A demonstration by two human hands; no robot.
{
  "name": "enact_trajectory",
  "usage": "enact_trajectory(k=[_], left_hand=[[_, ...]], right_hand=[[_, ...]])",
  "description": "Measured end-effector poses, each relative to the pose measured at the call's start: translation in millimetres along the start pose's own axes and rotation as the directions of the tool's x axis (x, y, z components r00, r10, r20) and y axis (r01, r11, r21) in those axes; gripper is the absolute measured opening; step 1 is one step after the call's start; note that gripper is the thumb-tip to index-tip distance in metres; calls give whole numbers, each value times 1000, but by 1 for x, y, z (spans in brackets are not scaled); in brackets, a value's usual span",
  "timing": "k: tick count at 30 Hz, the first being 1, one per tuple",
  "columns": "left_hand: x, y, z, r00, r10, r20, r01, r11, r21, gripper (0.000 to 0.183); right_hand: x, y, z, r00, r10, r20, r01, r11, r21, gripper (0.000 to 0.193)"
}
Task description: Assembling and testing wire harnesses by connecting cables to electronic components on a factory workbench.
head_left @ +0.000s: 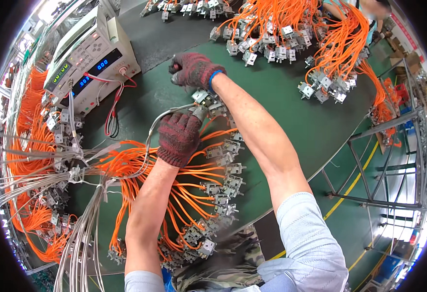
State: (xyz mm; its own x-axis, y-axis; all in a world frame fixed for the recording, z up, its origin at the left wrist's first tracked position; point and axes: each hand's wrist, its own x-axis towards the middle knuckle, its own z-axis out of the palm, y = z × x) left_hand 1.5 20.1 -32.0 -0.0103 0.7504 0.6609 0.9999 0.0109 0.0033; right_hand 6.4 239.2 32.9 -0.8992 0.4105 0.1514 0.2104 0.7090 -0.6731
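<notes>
Dark red-grey knit glove (180, 129) on left hand (178, 137), fingers closed round a grey plug (199, 113) on a grey cable (150, 136); plug looks to be touching a silver metal box (202, 97), over the green benchtop (267, 92). Right hand (194, 71), gloved alike, blue wristband (215, 75), sits just beyond that box, fingers curled, can't tell if they pinch anything. Orange leads (118, 159) fan out under left forearm (149, 209) to a curved row of similar boxes (233, 185); bench tester (92, 46) upper left, displays (102, 64) lit
</notes>
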Motion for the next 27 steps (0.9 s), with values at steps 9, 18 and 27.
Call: enact_trajectory(k=[9,18,27], left_hand=[[10,8,-4,966,-256,-35,241,943,-229,27],[11,5,-3,978,-204,53,210,940,-268,30],[12,10,-5,970,-241,-10,231,940,-251,35]], right_hand=[[-5,41,-8,804,246,-542,314,598,737,25],[-13,-3,-47,926,-83,-369,337,628,701,17],[-82,-101,-95,954,-210,-215,292,483,826,24]])
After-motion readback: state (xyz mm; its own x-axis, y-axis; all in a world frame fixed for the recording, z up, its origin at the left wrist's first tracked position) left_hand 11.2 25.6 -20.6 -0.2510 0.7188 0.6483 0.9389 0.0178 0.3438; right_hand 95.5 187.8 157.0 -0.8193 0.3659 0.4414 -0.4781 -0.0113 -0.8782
